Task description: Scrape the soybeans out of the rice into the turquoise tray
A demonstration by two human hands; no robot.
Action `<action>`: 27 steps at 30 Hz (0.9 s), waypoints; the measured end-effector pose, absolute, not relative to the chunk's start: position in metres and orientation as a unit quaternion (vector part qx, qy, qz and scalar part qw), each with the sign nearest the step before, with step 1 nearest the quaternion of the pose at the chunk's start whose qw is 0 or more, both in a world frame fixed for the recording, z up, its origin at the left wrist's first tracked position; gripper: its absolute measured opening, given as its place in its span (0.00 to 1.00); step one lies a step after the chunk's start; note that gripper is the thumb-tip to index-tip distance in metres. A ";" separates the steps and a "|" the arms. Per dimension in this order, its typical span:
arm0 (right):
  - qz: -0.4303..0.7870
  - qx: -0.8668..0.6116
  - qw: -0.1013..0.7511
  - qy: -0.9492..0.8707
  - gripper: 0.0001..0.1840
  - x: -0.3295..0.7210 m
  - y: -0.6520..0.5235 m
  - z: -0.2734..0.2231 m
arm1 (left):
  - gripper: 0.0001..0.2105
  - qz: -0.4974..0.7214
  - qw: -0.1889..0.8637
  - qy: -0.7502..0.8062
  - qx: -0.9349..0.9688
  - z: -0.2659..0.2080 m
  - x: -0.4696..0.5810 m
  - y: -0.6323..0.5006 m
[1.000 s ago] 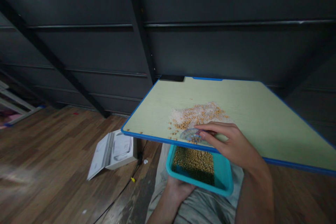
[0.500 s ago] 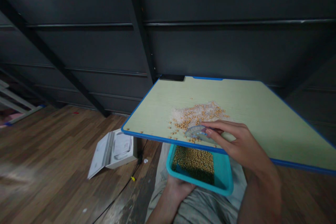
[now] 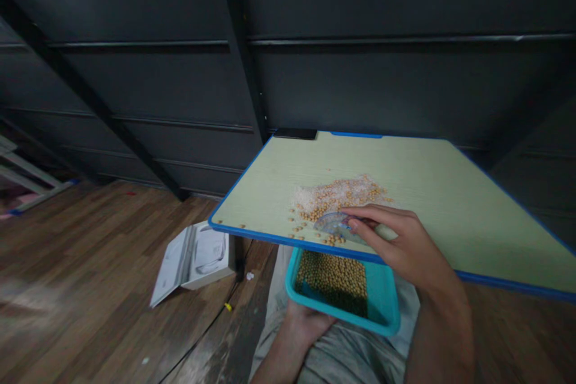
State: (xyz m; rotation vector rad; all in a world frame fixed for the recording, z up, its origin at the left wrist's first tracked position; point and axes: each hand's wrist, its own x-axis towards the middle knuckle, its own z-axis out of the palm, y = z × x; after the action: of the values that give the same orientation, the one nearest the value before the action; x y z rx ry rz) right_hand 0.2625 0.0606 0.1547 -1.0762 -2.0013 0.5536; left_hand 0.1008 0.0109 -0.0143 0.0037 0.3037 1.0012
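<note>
My right hand point(image 3: 398, 237) pinches a clear, curved piece of plastic point(image 3: 329, 223) between thumb and fingers, low over the tabletop near its front edge. Just beyond it, yellow soybeans point(image 3: 321, 209) lie mixed with white grains point(image 3: 306, 197) in a spread pile. Several loose beans are scattered left of the plastic, close to the edge. Below that edge, my left hand point(image 3: 308, 321) holds a turquoise plastic tray point(image 3: 384, 306) from underneath, its fingers mostly hidden. More soybeans point(image 3: 335, 276) cover the left and middle of the tray's bottom.
The pale tabletop point(image 3: 418, 174) has a blue rim. A black flat object, perhaps a phone point(image 3: 296, 133), lies at its far left corner, by a dark panelled wall point(image 3: 360, 84). On the wooden floor are an opened white box point(image 3: 209, 252) and a black cable point(image 3: 202, 336).
My right hand and the plastic piece have shifted slightly left along the front edge. The tray and my left hand stay in place.
</note>
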 end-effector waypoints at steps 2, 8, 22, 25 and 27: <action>0.213 -0.425 0.389 -0.789 0.12 0.262 0.062 0.154 | 0.21 0.479 0.865 0.147 0.006 -0.017 0.101 0.011; 0.215 -0.416 0.381 -0.797 0.15 0.259 0.062 0.153 | 0.21 0.484 0.862 0.148 0.022 -0.012 0.102 0.012; 0.196 -0.398 0.369 -0.817 0.16 0.249 0.061 0.154 | 0.19 0.495 0.843 0.200 0.058 0.020 0.106 0.013; 0.201 -0.396 0.368 -0.817 0.15 0.247 0.061 0.155 | 0.17 0.487 0.850 0.195 0.051 0.020 0.106 0.013; 0.202 -0.396 0.366 -0.818 0.15 0.246 0.061 0.156 | 0.17 0.487 0.851 0.193 0.047 0.017 0.106 0.014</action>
State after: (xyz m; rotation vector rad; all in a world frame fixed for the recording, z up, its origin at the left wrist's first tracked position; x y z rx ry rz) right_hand 0.2464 0.0609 0.1560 -1.0166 -2.1012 0.5194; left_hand 0.1061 0.0136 0.0170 0.0992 0.4059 1.0254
